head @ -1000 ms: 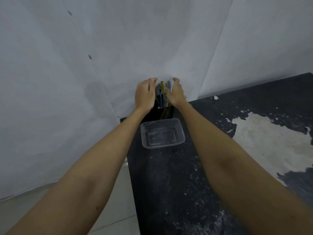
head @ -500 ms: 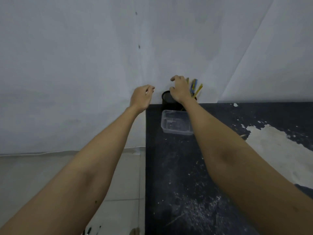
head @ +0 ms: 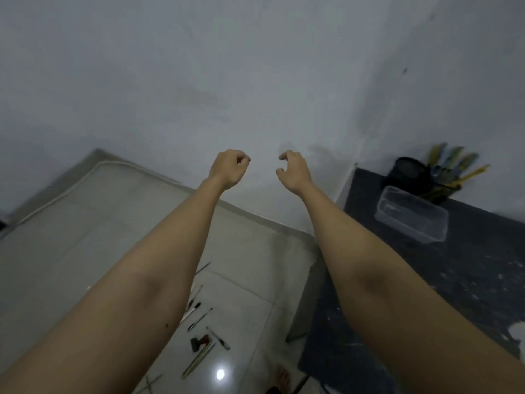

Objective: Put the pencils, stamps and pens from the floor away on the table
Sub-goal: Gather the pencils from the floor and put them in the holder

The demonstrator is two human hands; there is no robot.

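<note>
Pens (head: pixel 199 318) scattered on floor, thin, dark

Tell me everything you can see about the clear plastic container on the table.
The clear plastic container is a shallow rectangular tub with rounded corners and a rim around its open top, made of what looks like thin see-through plastic. It has no lid on and looks empty, though blur makes that hard to confirm. It sits upright on the dark table near the wall-side corner, just in front of the black pen holder that holds pens and pencils. Neither hand touches it.
</note>
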